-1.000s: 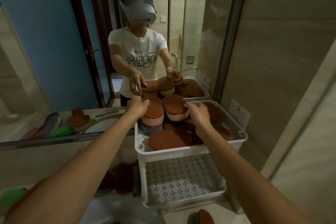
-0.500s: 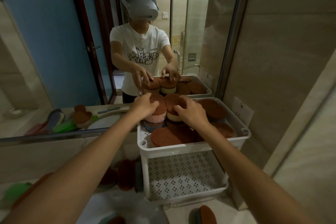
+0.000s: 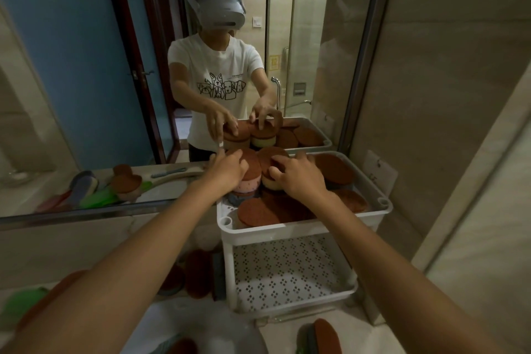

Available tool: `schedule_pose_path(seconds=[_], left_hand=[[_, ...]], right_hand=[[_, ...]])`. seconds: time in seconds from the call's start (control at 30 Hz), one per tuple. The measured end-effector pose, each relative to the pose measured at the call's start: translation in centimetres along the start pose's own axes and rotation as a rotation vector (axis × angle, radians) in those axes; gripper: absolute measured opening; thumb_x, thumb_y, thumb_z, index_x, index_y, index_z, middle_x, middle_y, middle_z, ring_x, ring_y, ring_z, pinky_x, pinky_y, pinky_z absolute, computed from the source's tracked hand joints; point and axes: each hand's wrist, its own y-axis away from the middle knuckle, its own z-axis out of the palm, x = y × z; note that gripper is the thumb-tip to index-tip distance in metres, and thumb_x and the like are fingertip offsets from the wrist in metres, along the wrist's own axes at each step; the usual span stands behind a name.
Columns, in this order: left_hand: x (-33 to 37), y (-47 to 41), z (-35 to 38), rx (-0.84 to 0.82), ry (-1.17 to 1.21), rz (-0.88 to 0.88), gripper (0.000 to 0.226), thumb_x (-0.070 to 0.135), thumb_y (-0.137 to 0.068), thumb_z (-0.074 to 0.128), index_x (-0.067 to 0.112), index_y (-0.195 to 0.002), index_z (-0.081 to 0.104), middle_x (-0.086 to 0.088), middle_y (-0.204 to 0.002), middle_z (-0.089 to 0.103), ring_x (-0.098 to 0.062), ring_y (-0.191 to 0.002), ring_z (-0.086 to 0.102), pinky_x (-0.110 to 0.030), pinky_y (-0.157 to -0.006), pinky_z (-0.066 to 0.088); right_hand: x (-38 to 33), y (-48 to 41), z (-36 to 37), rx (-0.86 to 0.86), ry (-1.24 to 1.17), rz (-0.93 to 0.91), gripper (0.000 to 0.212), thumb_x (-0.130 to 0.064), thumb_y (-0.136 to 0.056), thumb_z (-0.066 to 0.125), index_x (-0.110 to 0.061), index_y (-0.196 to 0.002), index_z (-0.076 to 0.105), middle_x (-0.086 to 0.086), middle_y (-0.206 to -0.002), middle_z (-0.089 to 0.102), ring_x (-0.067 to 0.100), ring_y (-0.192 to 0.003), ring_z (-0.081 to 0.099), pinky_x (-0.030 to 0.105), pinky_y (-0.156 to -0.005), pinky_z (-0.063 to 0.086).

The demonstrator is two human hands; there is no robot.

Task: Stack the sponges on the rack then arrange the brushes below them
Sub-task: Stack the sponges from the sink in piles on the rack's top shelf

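Note:
A white two-tier rack (image 3: 301, 228) stands against the mirror. Its top tray holds several round sponges with brown tops. My left hand (image 3: 228, 174) grips the top of a stacked pile with a pink sponge (image 3: 247, 185) in it. My right hand (image 3: 297, 179) curls over a yellow-bodied sponge (image 3: 265, 162) that touches that pile. More brown sponges lie flat in front (image 3: 257, 211) and at the right (image 3: 334, 168). The perforated lower tray (image 3: 287, 273) holds nothing. Brushes lie on the counter left of the rack (image 3: 198, 273) and near the bottom edge (image 3: 324, 336).
The mirror (image 3: 86, 66) behind the rack reflects a person with a headset and the brushes on the counter. A green brush (image 3: 23, 302) lies at the lower left. A tiled wall (image 3: 445, 95) closes the right side.
My right hand has slid the yellow sponge left until it meets the pink pile. My left hand has settled over the top of that pile. Both hands now sit close together.

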Motion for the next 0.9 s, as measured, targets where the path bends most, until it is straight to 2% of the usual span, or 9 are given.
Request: schedule_pose_path(seconds=[0.1,0.2,0.3,0.43,0.5,0.6,0.7,0.8,0.9], left_hand=[[0.2,-0.1,-0.4,0.008,-0.039,0.019,0.046,0.025,-0.099,0.028,0.019,-0.145,0.033,-0.022,-0.151,0.023,-0.041,-0.136,0.028,-0.044,-0.111,0.027],[0.7,0.3,-0.9,0.126,0.043,0.037,0.042,0.017,-0.098,0.029,0.011,-0.135,0.047,-0.020,-0.144,0.035,-0.039,-0.132,0.036,-0.048,-0.111,0.029],[1.6,1.7,-1.6,0.274,0.148,0.088,0.036,0.012,-0.096,0.031,0.003,-0.120,0.056,-0.021,-0.130,0.048,-0.036,-0.120,0.047,-0.043,-0.101,0.039],[2.9,6.2,-1.9,0.417,0.335,0.173,0.029,0.013,-0.095,0.038,0.007,-0.105,0.065,-0.013,-0.107,0.066,-0.024,-0.096,0.059,-0.032,-0.081,0.045],[3.3,9.3,-1.1,0.449,0.463,0.200,0.026,0.014,-0.094,0.042,0.010,-0.100,0.066,-0.007,-0.098,0.068,-0.016,-0.087,0.061,-0.029,-0.077,0.049],[3.0,13.6,1.8,0.434,0.567,0.218,0.023,0.015,-0.093,0.045,0.012,-0.100,0.067,-0.006,-0.095,0.070,-0.019,-0.088,0.064,-0.036,-0.079,0.054],[2.3,17.4,6.4,0.312,0.600,0.185,0.022,0.012,-0.092,0.047,0.011,-0.101,0.067,-0.010,-0.092,0.071,-0.024,-0.084,0.065,-0.035,-0.074,0.051],[1.0,19.6,12.0,0.073,0.552,0.052,0.023,0.009,-0.091,0.048,0.007,-0.103,0.068,-0.013,-0.098,0.071,-0.026,-0.091,0.065,-0.024,-0.073,0.043],[-0.9,20.7,16.3,-0.146,0.465,-0.072,0.026,0.011,-0.092,0.045,0.006,-0.107,0.065,-0.011,-0.109,0.069,-0.023,-0.101,0.062,-0.019,-0.073,0.037]], right_hand=[[-0.4,0.5,-0.2,-0.054,-0.049,0.029,0.045,-0.038,-0.099,0.030,-0.029,-0.142,0.034,0.018,-0.149,0.028,0.039,-0.138,0.022,0.050,-0.108,0.027],[-0.8,1.3,-0.2,0.164,-0.133,0.010,0.041,-0.029,-0.098,0.031,-0.020,-0.136,0.045,0.018,-0.144,0.035,0.037,-0.134,0.028,0.045,-0.107,0.029],[-1.0,2.7,-0.3,0.338,-0.339,-0.047,0.036,-0.019,-0.096,0.038,-0.009,-0.125,0.056,0.012,-0.133,0.045,0.028,-0.126,0.037,0.035,-0.104,0.032],[-1.7,7.0,0.9,0.563,-0.569,-0.128,0.020,-0.004,-0.087,0.047,-0.002,-0.099,0.063,0.010,-0.104,0.057,0.016,-0.092,0.054,0.020,-0.078,0.039],[-1.7,9.6,2.4,0.644,-0.655,-0.177,0.015,0.000,-0.081,0.048,-0.001,-0.089,0.060,0.006,-0.089,0.054,0.009,-0.078,0.048,0.013,-0.068,0.035],[-0.4,13.8,6.2,0.696,-0.727,-0.154,0.010,0.000,-0.078,0.046,-0.001,-0.081,0.055,0.003,-0.080,0.047,0.008,-0.069,0.042,0.015,-0.064,0.034],[2.5,17.2,11.9,0.559,-0.700,0.072,0.013,-0.014,-0.077,0.043,-0.005,-0.081,0.051,0.005,-0.081,0.047,0.010,-0.072,0.043,0.022,-0.068,0.037],[6.2,19.3,17.4,0.164,-0.542,0.395,0.029,-0.019,-0.079,0.051,0.001,-0.100,0.053,0.017,-0.107,0.052,0.032,-0.100,0.051,0.039,-0.086,0.041],[8.9,20.6,19.7,-0.070,-0.313,0.609,0.047,-0.029,-0.083,0.058,0.002,-0.117,0.046,0.021,-0.125,0.045,0.040,-0.117,0.043,0.042,-0.095,0.038]])
